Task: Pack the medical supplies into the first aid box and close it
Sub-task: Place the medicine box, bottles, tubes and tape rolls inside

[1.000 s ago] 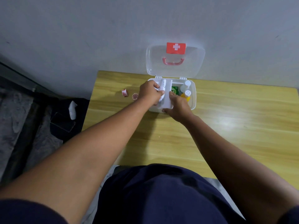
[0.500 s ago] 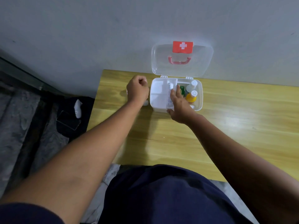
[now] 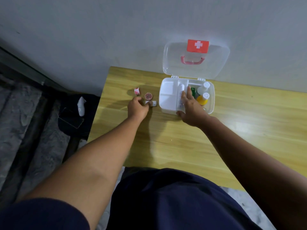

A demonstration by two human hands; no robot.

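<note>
The white first aid box [image 3: 167,107] stands open on the wooden table, its clear lid [image 3: 219,63] with a red cross label leaning against the wall. Inside are a white roll-shaped pack [image 3: 181,92] in the middle slot, a green item [image 3: 193,91], a white bottle [image 3: 203,88] and a yellow bottle [image 3: 203,99]. My right hand [image 3: 191,108] lies over the box's front, fingers on the white pack. My left hand [image 3: 137,107] is left of the box, fingertips touching a small tape roll [image 3: 152,103]. A round brownish tin [image 3: 148,96] and a red-white roll [image 3: 137,91] lie beyond it.
The table's left edge [image 3: 99,113] drops to a dark floor with a black cloth and a small white object [image 3: 81,105]. The wall stands right behind the box. Bare wood extends to the right of the box.
My left hand left the box, swung left, then drew back to the small tape roll by the box. My right hand stayed on the white pack in the box.
</note>
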